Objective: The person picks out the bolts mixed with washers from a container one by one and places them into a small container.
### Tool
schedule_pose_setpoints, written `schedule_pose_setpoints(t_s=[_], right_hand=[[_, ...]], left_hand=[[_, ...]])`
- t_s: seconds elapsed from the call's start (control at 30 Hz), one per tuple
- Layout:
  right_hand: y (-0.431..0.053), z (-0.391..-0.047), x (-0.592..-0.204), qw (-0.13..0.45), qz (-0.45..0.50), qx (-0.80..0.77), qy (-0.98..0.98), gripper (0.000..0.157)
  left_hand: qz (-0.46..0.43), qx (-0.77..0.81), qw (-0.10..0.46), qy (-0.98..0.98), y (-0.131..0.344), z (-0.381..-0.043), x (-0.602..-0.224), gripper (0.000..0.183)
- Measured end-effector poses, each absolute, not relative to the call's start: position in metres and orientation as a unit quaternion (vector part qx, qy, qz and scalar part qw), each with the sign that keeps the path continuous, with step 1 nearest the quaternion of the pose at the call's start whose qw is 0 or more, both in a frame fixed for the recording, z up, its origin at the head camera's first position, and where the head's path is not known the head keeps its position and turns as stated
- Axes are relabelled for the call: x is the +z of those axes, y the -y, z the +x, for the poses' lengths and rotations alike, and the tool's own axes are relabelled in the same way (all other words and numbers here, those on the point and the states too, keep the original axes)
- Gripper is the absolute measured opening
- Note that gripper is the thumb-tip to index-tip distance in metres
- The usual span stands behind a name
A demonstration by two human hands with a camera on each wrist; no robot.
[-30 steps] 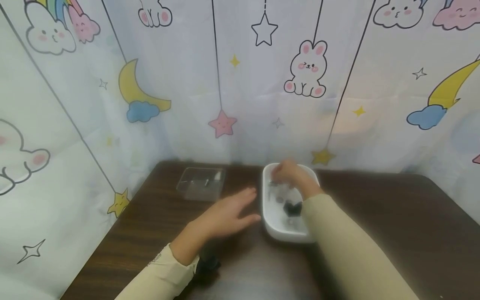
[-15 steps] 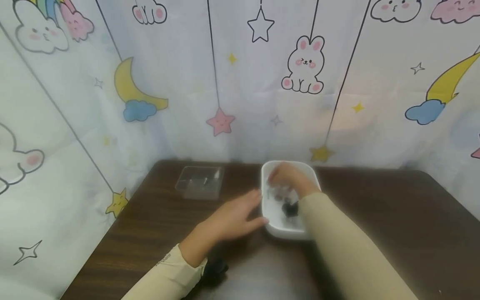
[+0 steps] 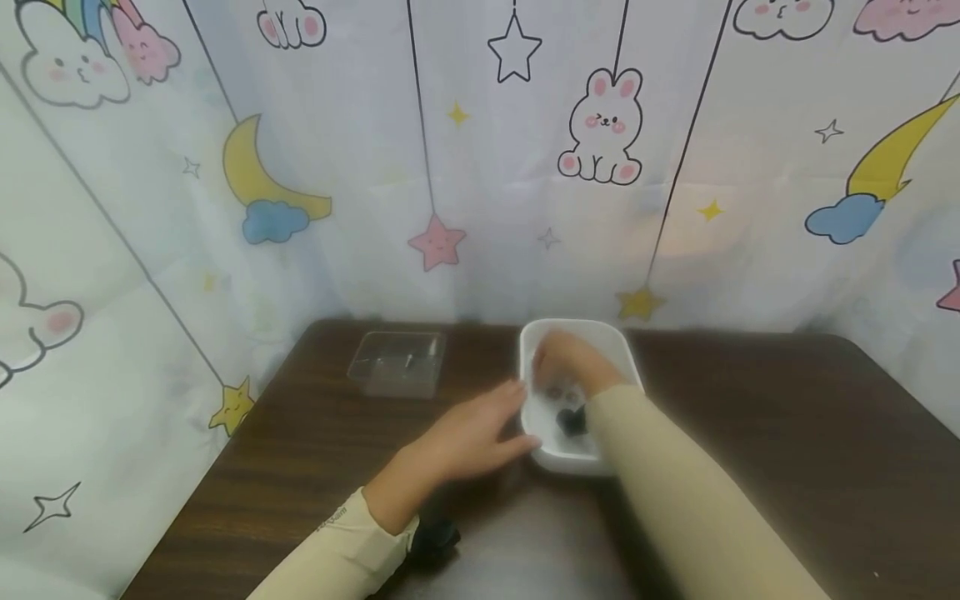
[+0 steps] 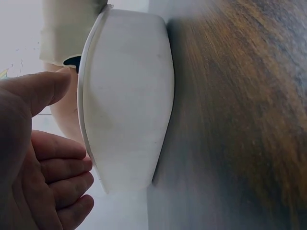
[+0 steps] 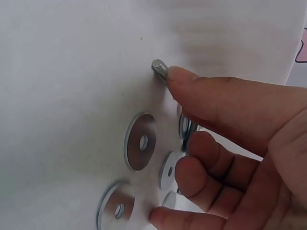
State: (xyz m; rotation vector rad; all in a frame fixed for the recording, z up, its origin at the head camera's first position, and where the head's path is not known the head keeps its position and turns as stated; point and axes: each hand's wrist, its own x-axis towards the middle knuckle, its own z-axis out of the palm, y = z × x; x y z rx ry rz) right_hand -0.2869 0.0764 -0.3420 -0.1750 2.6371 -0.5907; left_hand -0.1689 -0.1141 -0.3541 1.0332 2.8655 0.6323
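My right hand (image 3: pixel 573 358) reaches down into a white plastic tub (image 3: pixel 577 460). In the right wrist view the thumb presses on a threaded metal bolt (image 5: pixel 159 68), whose end sticks out past the thumb tip; the rest of the bolt is hidden. The other fingers curl in below, close to several flat metal washers (image 5: pixel 140 142) on the tub's bottom. My left hand (image 3: pixel 468 433) is beside the tub's left wall, fingers extended and fingertips right at its rim. The left wrist view shows its palm and thumb facing the tub's outer wall.
A clear plastic box (image 3: pixel 397 364) with a small metal piece in it stands at the table's back left. A dark wrist mount (image 3: pixel 435 537) hangs under the left sleeve. The brown wooden table (image 3: pixel 750 417) backs onto a printed curtain (image 3: pixel 510 183).
My left hand has moved right and reached the tub's rim. The right hand has gone lower in the tub, slightly left. The head view has shifted a little.
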Motion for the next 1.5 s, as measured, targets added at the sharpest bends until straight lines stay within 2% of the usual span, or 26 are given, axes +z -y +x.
schedule_pose_setpoints(t_s=[0.4, 0.73, 0.97, 1.5], right_hand=[[-0.070, -0.292, -0.342, 0.213, -0.067, -0.187, -0.957, 0.015], [-0.067, -0.293, -0.341, 0.215, -0.110, -0.159, -0.957, 0.013], [-0.066, -0.293, -0.338, 0.215, -0.111, -0.157, -0.957, 0.018], [-0.065, -0.294, -0.348, 0.211, -0.077, -0.132, -0.965, 0.007]], left_hand=[[0.335, 0.191, 0.010, -0.923, 0.114, -0.172, -0.355, 0.075], [0.336, 0.190, 0.011, -0.923, 0.114, -0.172, -0.356, 0.077], [0.335, 0.194, 0.014, -0.922, 0.114, -0.172, -0.355, 0.076], [0.327, 0.197, 0.024, -0.924, 0.114, -0.169, -0.358, 0.077]])
